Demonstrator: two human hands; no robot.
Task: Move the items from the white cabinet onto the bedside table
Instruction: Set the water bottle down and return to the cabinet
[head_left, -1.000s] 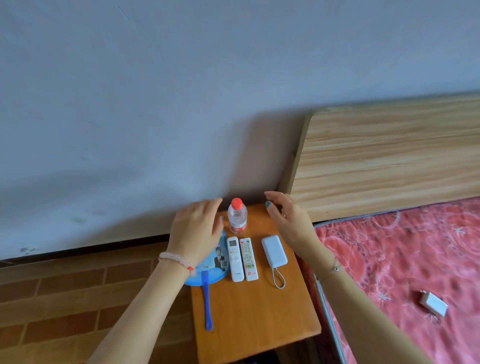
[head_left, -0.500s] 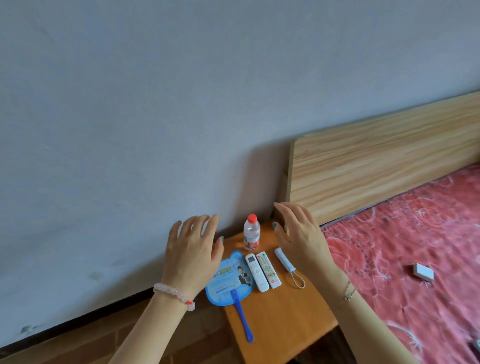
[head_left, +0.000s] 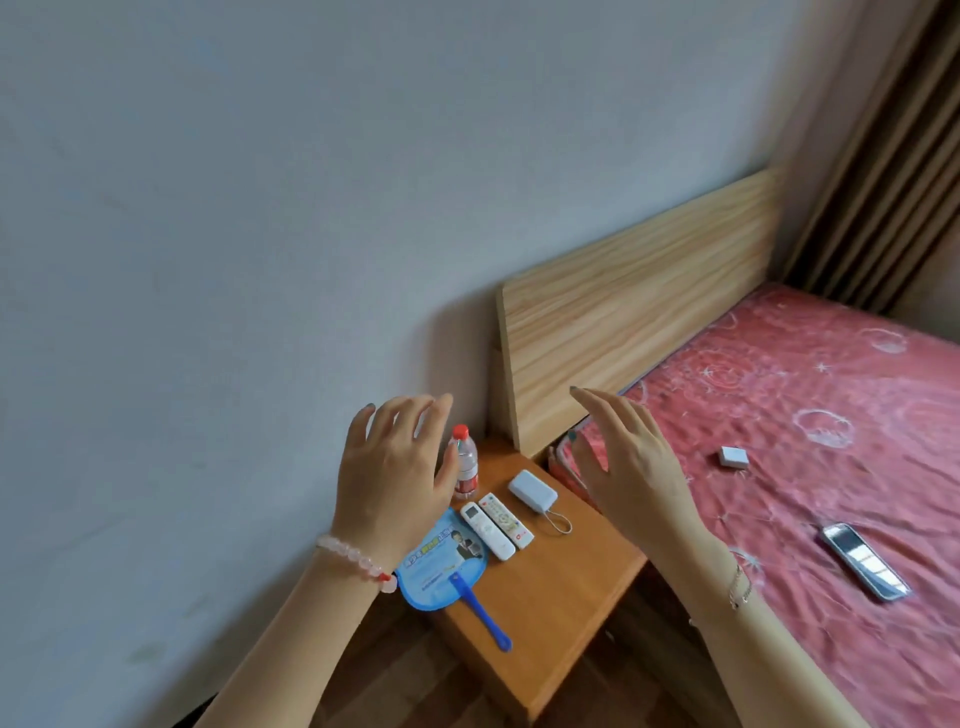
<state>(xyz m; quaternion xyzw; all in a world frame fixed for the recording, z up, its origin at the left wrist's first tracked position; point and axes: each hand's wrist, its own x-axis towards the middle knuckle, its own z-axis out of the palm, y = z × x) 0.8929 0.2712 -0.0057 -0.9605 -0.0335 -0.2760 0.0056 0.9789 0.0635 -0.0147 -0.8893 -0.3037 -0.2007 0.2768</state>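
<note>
– Left hand (head_left: 395, 478): fingers straight and spread, palm down, nothing held. We log it raised over the left edge of the bedside table (head_left: 550, 603), with a bead bracelet (head_left: 353, 558) at the wrist.

– Agreed. Its thumb overlaps the water bottle (head_left: 467, 462) in our view; we cannot tell whether they touch. Right hand (head_left: 628, 467)?

– Fingers likewise loose and apart, grasping nothing. We see it raised over the table's right edge, before the foot of the headboard (head_left: 634, 312). A thin chain bracelet (head_left: 740, 587) sits on that wrist.

– Item positions, please.

– The bottle, red-capped, stands upright at the back edge, by the wall (head_left: 260, 208). Two white remotes (head_left: 496, 526) lie side by side, touching, just in front of it. The white power bank (head_left: 532, 490) lies near the right edge, just beside the remotes, its cord loop pointing toward the front.

– And the blue fan (head_left: 441, 566)?

– Flat at the left edge, beside the remotes. Its blade appears to reach past that edge, and its handle points toward the front edge.

– We also note, on the red bed cover (head_left: 805, 415), well apart from the table: a small white box (head_left: 734, 457) and a dark phone (head_left: 865, 561).
</note>
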